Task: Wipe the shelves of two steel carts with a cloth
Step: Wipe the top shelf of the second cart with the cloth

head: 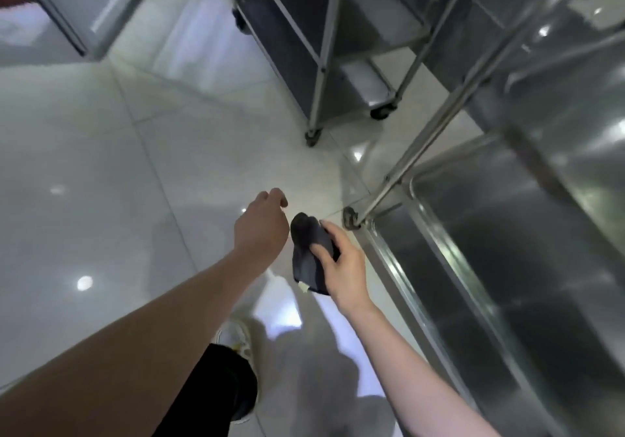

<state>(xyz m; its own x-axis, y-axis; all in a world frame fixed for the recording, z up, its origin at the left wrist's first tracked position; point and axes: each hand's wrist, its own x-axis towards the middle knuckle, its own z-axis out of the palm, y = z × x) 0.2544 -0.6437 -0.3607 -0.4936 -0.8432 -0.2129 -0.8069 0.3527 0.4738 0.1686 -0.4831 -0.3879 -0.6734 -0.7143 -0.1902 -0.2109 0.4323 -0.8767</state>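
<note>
Right hand (343, 264) is pinching the dark cloth (309, 257) between thumb and fingers, holding it bunched in the air over the floor (101, 166), just beside the corner of the near cart (507, 267). Cloth isn't touching any shelf. Left hand (262, 225) is hanging next to the cloth, fingers loosely curled, holding nothing as far as I can tell.

Risks as I'm reading it:
- Grip looks light and the cloth is dangling below the hand, so it's liable to slip onto the floor and pick up dirt that then goes onto steel.
- Wadded cloth is giving a small contact patch, so streaks or missed strips near the raised shelf rim are likely.
- Both carts are sitting on castors; a push while wiping could roll the near one toward the far cart (321, 47).
- Corner post and rim are close to the knuckles, so a snag is possible.
- Frame is blurring, so shelf state is unclear.
</note>
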